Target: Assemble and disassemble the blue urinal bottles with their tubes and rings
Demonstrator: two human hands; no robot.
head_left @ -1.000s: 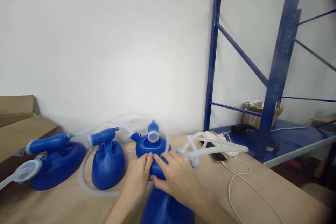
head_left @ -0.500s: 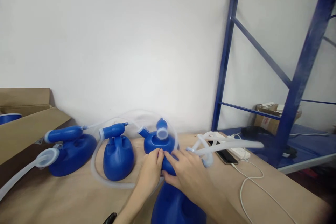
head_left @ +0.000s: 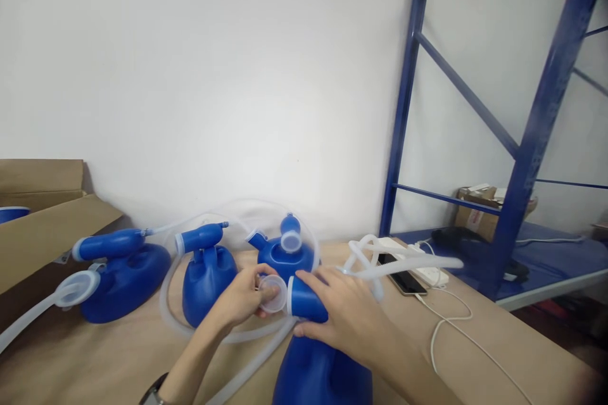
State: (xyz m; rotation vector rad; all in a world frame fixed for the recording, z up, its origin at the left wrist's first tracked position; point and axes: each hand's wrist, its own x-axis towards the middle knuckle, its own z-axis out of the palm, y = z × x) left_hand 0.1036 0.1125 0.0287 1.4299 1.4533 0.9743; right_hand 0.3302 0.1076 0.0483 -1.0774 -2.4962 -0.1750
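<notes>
My left hand pinches a round translucent plastic cap, its open side facing me. Just right of the cap, my right hand is wrapped round a blue cylindrical cup with a white rim. The rim points left toward the cap; a narrow gap seems to part them. Below the cup stands a blue plastic bottle, partly cut off by the bottom of the view. My right hand hides where cup and bottle meet. A clear hose runs along the table left of this bottle.
Similar blue bottles stand at the left, left of centre and behind my hands. An open cardboard box is far left. Rightward lie coiled white tubing, a phone, a power strip and a blue metal rack.
My left hand has drawn back left with the translucent cap, uncovering the cup's white rim. My right hand stays on the cup. The view has shifted slightly.
</notes>
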